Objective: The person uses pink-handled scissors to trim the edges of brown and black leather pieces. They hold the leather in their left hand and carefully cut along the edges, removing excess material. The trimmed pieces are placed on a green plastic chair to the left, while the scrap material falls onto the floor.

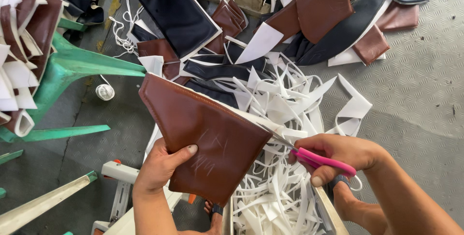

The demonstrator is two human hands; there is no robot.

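My left hand (pixel 162 165) grips a brown leather piece (pixel 203 133) by its lower left edge, thumb on top. Faint chalk marks show on the leather. My right hand (pixel 338 155) holds pink-handled scissors (pixel 321 160), whose blades (pixel 280 141) meet the piece's right edge where a white backing strip sticks out. The leather is held up over a heap of white trimmed strips (pixel 275 196).
Brown and dark blue leather pieces (pixel 319 13) lie scattered on the grey patterned floor (pixel 415 95). A green plastic chair (pixel 67 66) stacked with more pieces stands at left. A white thread spool (pixel 105 91) sits on the floor. My sandalled feet show at the bottom.
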